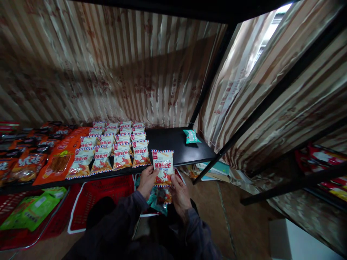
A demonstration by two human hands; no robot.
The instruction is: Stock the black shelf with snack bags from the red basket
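Between my two hands is a white snack bag (163,164) with red lettering and a striped edge, its front facing me. My left hand (147,181) grips its lower left side, and my right hand (180,193) pinches the lower right corner. The bag is just in front of the edge of the black shelf (165,139). Left of it, rows of matching white snack bags (121,156) stand on the shelf. A small teal packet (192,136) lies alone near the shelf's right end. Below my hands, teal packets (158,206) lie in a basket, partly hidden.
Orange snack bags (58,159) fill the shelf's left part. Red baskets (104,189) stand underneath, one with green packets (36,209). A black post (230,141) rises at the shelf's right corner. Striped sheeting (121,68) hangs behind. A white box (295,240) sits at lower right.
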